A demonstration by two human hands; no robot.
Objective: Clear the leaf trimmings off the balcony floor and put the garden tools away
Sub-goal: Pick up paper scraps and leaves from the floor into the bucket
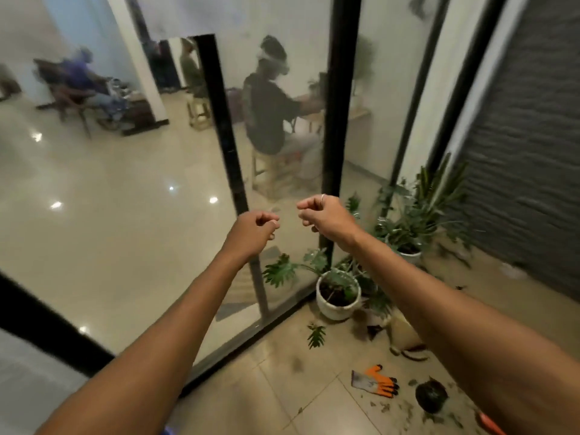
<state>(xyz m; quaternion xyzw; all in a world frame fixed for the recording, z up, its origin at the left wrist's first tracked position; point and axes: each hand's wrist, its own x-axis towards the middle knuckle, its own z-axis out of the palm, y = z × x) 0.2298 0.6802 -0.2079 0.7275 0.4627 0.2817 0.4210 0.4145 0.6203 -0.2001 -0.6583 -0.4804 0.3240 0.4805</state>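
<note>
- Reaching forward, the left hand [255, 229] is held up in front of the glass door [125, 230]. Its fingers are curled into a loose fist with the thumb laid against the forefinger, and nothing is seen to be held.
- A cut leaf [316, 335] is seen lying on the balcony floor [282, 387] near the door track, well below both hands.
- The right hand [323, 215] is raised near the left but apart from it. Its fingers are likewise curled in, a ring is worn, and no object can be made out in the grip.
- A white pot [337, 309] with a live plant is stood close to the glass, just beyond the cut leaf. Healthy fronds could be torn off with the waste if the floor is cleared carelessly there.
- An orange glove [376, 383] is laid flat on the tiles, not yet put away.
- Leaf trimmings [384, 408] are scattered beside the glove. They could be trodden flat or pushed into the door track if they are walked through.
- A dark round object [431, 395] is set among the trimmings. What it is cannot be told, and it could be knocked over by a foot.
- An orange item [489, 425], judged to be a tool handle, is partly hidden by the right forearm. It could be overlooked or stepped on.
</note>
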